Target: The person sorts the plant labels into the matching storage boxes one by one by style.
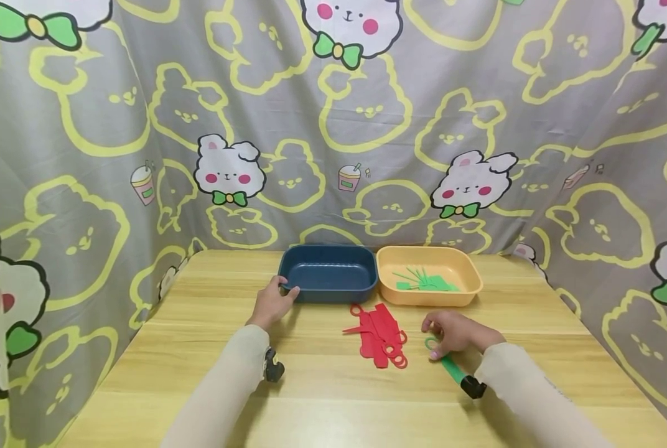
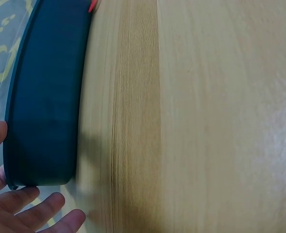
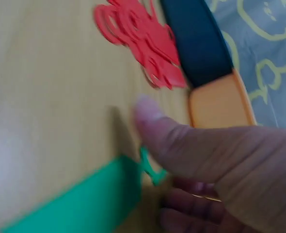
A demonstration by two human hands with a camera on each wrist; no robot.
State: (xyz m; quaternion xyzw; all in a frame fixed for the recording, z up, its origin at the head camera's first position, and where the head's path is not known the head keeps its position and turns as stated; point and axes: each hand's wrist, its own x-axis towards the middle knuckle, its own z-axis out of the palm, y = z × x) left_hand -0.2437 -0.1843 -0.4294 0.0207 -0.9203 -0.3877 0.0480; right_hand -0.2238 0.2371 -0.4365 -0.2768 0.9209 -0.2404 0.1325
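A dark blue plastic tray (image 1: 329,297) stands at the back of the table. My left hand (image 1: 273,303) holds its near left corner, thumb at the front rim and fingers spread along the end wall (image 2: 39,160). To the right my right hand (image 1: 458,331) is low over the table, thumb and fingers bent around a thin green ring (image 3: 154,174). A flat green strip (image 1: 452,368) extends from under this hand towards the wrist, blurred in the right wrist view. Between the hands lies a heap of flat red pieces (image 1: 379,333), including strips and rings.
An orange tray (image 1: 429,300) touches the blue tray's right side. Several green pieces (image 1: 434,284), thin sticks and flat shapes, lie in it. Behind both trays hangs a grey patterned curtain (image 1: 289,124), which also closes off the sides of the wooden table (image 1: 333,404).
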